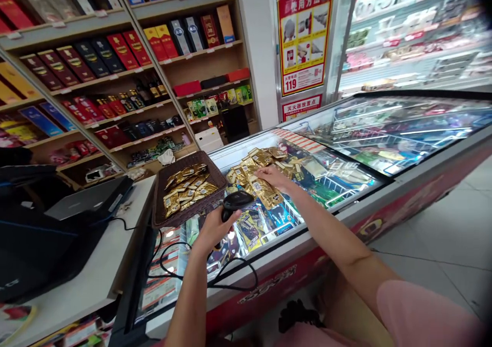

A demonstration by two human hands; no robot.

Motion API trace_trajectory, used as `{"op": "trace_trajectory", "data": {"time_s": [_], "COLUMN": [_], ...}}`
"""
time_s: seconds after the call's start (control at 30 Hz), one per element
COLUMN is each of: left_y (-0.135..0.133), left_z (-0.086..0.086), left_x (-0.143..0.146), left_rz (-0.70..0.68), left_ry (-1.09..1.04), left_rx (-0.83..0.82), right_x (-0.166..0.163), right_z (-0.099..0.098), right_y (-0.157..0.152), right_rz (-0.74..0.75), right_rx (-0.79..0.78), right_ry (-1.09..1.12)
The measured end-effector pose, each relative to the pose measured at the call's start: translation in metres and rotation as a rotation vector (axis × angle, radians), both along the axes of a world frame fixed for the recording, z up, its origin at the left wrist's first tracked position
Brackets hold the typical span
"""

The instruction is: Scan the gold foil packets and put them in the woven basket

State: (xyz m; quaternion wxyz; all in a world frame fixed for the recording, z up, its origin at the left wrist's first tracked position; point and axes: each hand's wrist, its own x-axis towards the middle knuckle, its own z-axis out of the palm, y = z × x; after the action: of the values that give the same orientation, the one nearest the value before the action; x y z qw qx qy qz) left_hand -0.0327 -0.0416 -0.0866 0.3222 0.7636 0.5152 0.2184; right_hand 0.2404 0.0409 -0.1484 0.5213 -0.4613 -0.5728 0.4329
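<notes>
My left hand is wrapped round the handle of a black barcode scanner, held over the freezer's glass lid. Its head points right, toward my other hand. With its fingers closed, my right hand grips a gold foil packet by its upper end. Behind that hand, a heap of similar gold packets lies on the glass. On the left stands a brown woven basket holding several more gold packets. The scanner's black cable loops below my left hand.
The chest freezer stretches away to the right, with packaged goods under its glass. A white counter with a black device stands at left. Shelves of boxed goods line the back wall, beside a red and yellow poster.
</notes>
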Motion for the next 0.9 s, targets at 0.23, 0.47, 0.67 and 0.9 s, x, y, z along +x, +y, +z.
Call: {"op": "trace_trajectory", "data": {"time_s": [0.23, 0.47, 0.67, 0.9], "left_y": [-0.002, -0.004, -0.006, -0.010], "left_z": [0.001, -0.002, -0.001, -0.001], "left_x": [0.006, 0.001, -0.007, -0.031], "left_rz": [-0.016, -0.002, 0.062, 0.209], "left_ry": [0.010, 0.004, -0.047, -0.169], "left_rx": [-0.010, -0.017, -0.008, 0.013], "right_x": [0.006, 0.004, 0.005, 0.008], "right_z": [0.004, -0.004, -0.019, -0.028], "right_y": [-0.007, -0.004, 0.009, 0.013], "right_rz": [0.129, 0.100, -0.377, -0.700], "right_rx": [-0.039, -0.061, -0.081, 0.067], "right_ry": [-0.059, -0.046, 0.017, -0.394]}}
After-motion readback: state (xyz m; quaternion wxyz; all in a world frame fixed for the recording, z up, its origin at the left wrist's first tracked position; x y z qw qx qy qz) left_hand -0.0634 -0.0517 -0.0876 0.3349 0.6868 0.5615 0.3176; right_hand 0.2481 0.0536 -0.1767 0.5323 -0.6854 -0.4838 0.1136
